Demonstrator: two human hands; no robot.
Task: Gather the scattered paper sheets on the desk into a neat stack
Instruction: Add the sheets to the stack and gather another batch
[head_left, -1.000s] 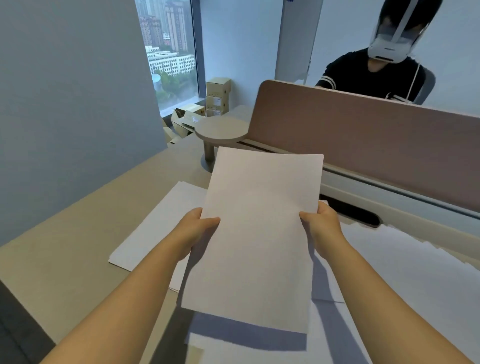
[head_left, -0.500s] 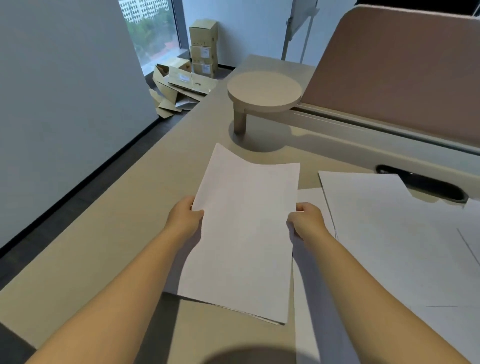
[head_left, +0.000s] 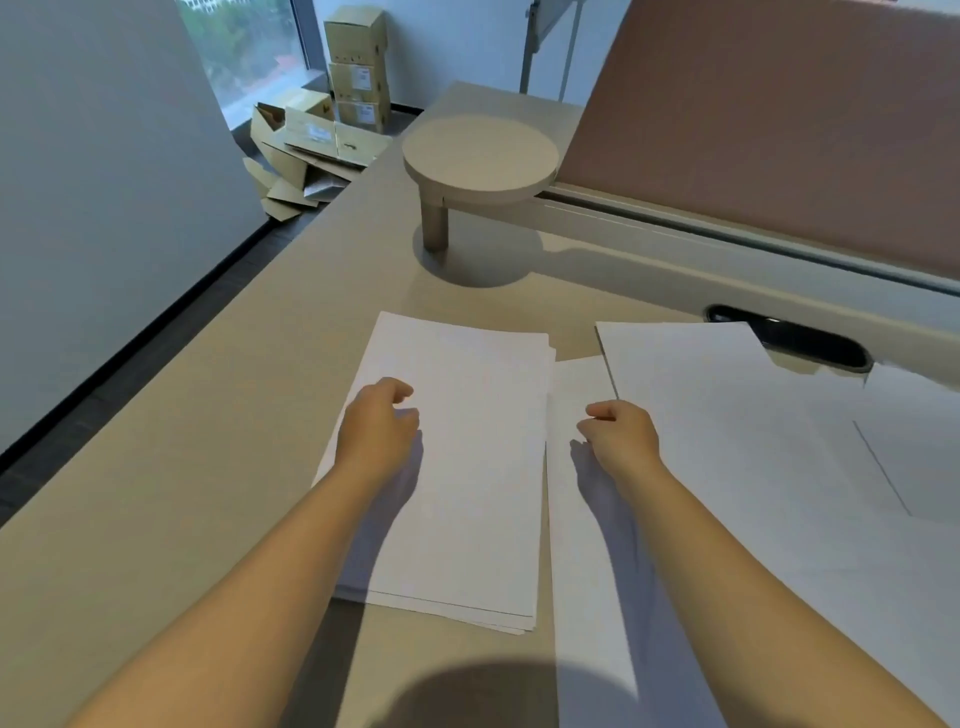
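Observation:
A stack of white sheets (head_left: 478, 467) lies flat on the beige desk (head_left: 208, 493) in front of me, its edges slightly uneven at the near right corner. My left hand (head_left: 376, 431) hovers over the stack's left side with fingers loosely curled, holding nothing. My right hand (head_left: 621, 434) hangs above a single sheet (head_left: 582, 519) just right of the stack, fingers also loosely curled and empty. More loose white sheets (head_left: 753, 441) spread overlapping across the desk to the right.
A round raised shelf on a post (head_left: 480, 156) stands behind the stack. A brown divider panel (head_left: 779, 130) runs along the back right, with a dark cable slot (head_left: 789, 338) below it. Cardboard boxes (head_left: 322, 124) lie on the floor at the far left.
Both hands carried the held sheets down to the desk and let go. The paper now lies flat as a stack, and both hands have lifted off it.

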